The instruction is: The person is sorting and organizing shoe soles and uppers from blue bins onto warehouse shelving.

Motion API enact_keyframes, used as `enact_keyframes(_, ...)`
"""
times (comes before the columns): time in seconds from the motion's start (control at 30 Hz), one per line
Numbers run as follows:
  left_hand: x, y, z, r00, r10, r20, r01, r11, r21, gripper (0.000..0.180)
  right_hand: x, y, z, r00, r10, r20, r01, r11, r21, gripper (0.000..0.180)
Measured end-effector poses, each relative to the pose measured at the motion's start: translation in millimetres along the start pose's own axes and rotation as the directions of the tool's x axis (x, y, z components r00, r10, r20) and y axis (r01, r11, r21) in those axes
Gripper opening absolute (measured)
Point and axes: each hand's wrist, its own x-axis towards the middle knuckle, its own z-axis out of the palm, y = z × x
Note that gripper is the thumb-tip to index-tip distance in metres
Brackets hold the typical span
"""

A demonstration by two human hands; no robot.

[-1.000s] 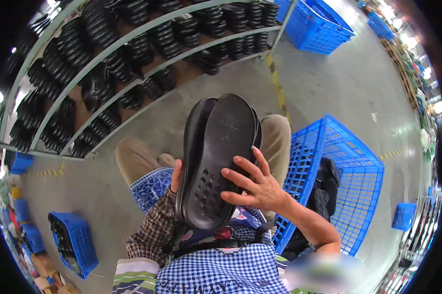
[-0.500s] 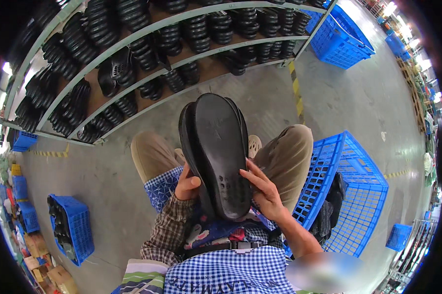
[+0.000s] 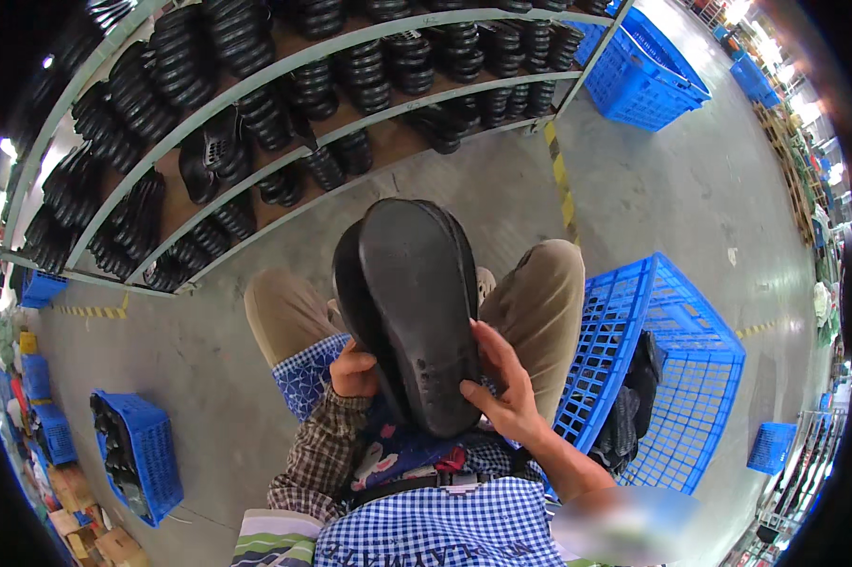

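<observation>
Over my lap I hold a stack of several black shoe soles point(image 3: 415, 293), toe ends pointing away from me and heel ends near my waist. The top sole shows a smooth face with small hollows at the heel. My left hand point(image 3: 353, 370) grips the left edge of the stack, its fingers partly hidden underneath. On the other side my right hand point(image 3: 504, 386) grips the right edge, thumb on the heel of the top sole and fingers along the side. The lower soles fan out slightly and are mostly covered.
Racks point(image 3: 369, 123) full of black soles stand ahead and to the left. A tilted blue crate point(image 3: 695, 378) with black soles is by my right knee. Another blue crate point(image 3: 157, 454) with soles sits at the left, and a further blue crate point(image 3: 643, 76) stands beyond the rack's end.
The stack's far end has come slightly nearer to me and its top sole has shifted a little left. My right thumb now presses on the top sole's heel.
</observation>
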Motion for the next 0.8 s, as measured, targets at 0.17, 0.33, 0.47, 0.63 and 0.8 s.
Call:
enact_keyframes(0.17, -2, -19, -15, 0.995, 0.097, 0.013, -0.093, 0.981, -0.171, 0.063, 5, -9, 15, 0.997, -0.019, 0.069, 0.02, 1.0, -0.004, 0.062)
enact_keyframes(0.33, -3, -20, -15, 0.976, 0.208, 0.058, -0.198, 0.969, -0.151, 0.067, 14, -12, 26, 0.995, -0.091, 0.049, 0.103, 0.923, -0.371, 0.051)
enact_keyframes(0.47, -5, -13, -5, 0.977, 0.211, -0.035, -0.212, 0.976, -0.042, 0.075, 16, -28, 25, 0.978, -0.116, 0.175, 0.201, 0.751, -0.629, 0.062)
enact_keyframes(0.63, -1, -12, -5, 0.948, 0.231, -0.219, -0.233, 0.972, 0.016, 0.071, 22, -50, 49, 0.974, 0.049, 0.22, 0.139, 0.64, -0.756, 0.087)
enact_keyframes(0.8, 10, 0, 9, 0.914, 0.173, -0.367, -0.185, 0.983, 0.003, 0.066, 38, -34, 38, 0.979, -0.023, 0.202, 0.142, 0.787, -0.601, 0.079)
